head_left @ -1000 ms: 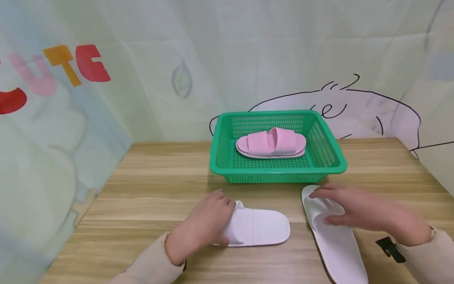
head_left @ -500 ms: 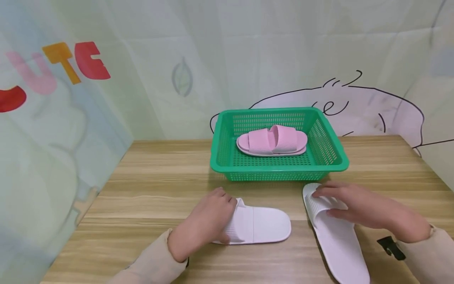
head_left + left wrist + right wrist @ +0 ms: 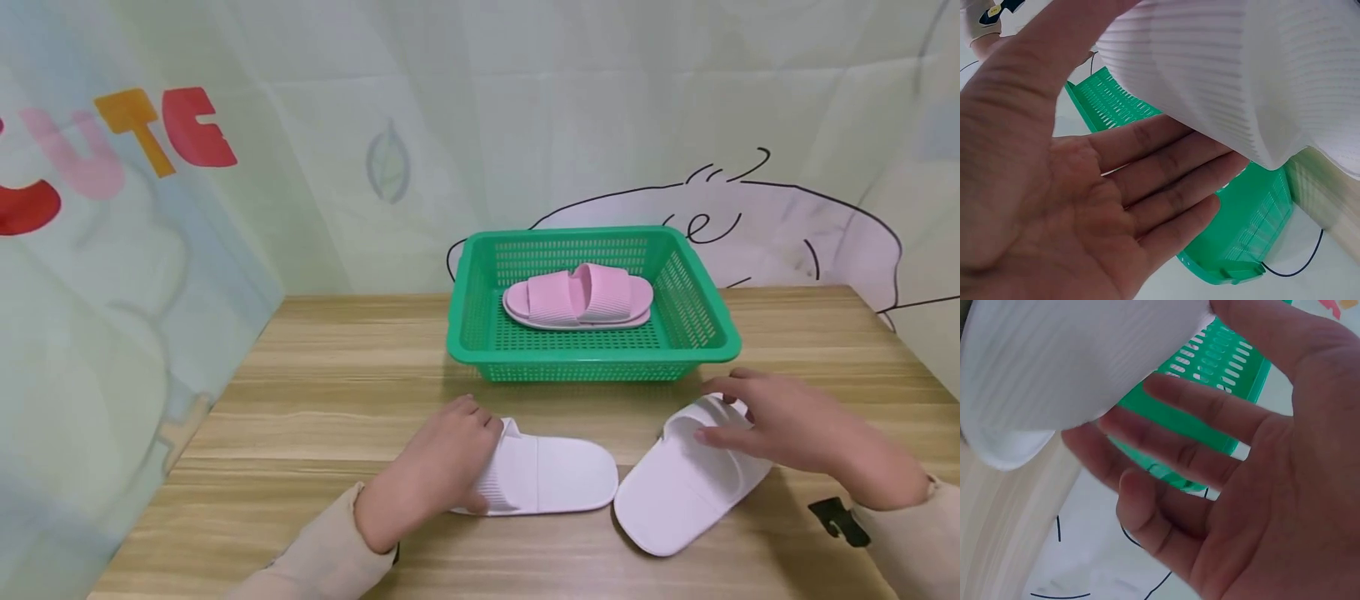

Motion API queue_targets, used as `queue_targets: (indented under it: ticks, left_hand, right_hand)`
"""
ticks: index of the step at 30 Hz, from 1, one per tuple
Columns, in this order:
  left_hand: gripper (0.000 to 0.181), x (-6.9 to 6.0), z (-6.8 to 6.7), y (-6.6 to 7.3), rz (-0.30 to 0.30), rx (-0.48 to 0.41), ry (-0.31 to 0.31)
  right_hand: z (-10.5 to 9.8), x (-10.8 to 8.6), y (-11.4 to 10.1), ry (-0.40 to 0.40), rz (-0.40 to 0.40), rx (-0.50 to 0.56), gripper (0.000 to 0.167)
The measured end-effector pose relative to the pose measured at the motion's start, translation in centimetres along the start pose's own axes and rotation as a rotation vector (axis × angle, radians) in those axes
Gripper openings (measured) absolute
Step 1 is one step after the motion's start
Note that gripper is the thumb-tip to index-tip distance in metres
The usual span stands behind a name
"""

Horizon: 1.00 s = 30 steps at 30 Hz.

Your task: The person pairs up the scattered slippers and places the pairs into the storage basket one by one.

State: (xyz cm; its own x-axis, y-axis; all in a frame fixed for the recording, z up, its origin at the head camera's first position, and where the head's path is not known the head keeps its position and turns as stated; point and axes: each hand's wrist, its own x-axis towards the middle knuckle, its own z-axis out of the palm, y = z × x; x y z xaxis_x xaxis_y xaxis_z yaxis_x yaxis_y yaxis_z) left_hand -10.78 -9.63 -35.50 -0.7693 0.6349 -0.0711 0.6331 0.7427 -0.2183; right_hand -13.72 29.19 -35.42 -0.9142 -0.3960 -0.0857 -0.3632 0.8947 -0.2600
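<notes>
In the head view, a white slipper (image 3: pixel 573 473) lies sideways on the table, its heel to the right. My left hand (image 3: pixel 442 458) grips it across the ribbed strap, thumb on the near side and fingers on the far side. A second white slipper (image 3: pixel 663 504) lies slantwise, heel toward the lower left, almost meeting the first slipper's heel. My right hand (image 3: pixel 791 425) holds it at the strap and covers part of the toe end. The right wrist view shows its fingertips (image 3: pixel 1157 384) at the slipper's edge.
Behind the slippers a green basket (image 3: pixel 592 357) stands on the wooden table (image 3: pixel 337 375). A pair of pink slippers (image 3: pixel 551 298) lies inside it. A printed curtain (image 3: pixel 315 167) hangs behind the table and at its left.
My right hand has turned its white slipper, so the heel swung from the lower right to the lower left, near the other slipper. My left hand and its slipper have stayed put.
</notes>
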Motion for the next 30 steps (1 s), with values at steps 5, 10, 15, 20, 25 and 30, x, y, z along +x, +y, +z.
queue_targets:
  ticks: [5, 10, 15, 20, 25, 30]
  left_hand:
    - [0.080, 0.1, 0.0, 0.0, -0.005, -0.007, -0.006]
    - [0.080, 0.1, 0.0, 0.1, -0.010, -0.013, -0.008]
    - [0.080, 0.1, 0.1, 0.1, -0.015, -0.022, -0.011]
    - [0.079, 0.1, 0.0, 0.1, -0.020, -0.028, -0.006]
    - [0.080, 0.1, 0.1, 0.0, -0.022, -0.027, -0.009]
    - [0.081, 0.1, 0.1, 0.0, -0.016, -0.028, -0.003]
  right_hand:
    - [0.0, -0.2, 0.6, 0.027, 0.047, -0.055, 0.069]
    - [0.2, -0.5, 1.0, 0.016, 0.073, -0.054, 0.068]
    - [0.3, -0.8, 1.4, 0.024, 0.083, -0.032, 0.058]
    - [0.1, -1.0, 1.9, -0.013, 0.132, -0.020, 0.059]
    - [-0.1, -1.2, 1.9, -0.020, 0.161, -0.040, 0.060]
    - [-0.3, -2.2, 2.0, 0.024, 0.095, -0.059, 0.071]
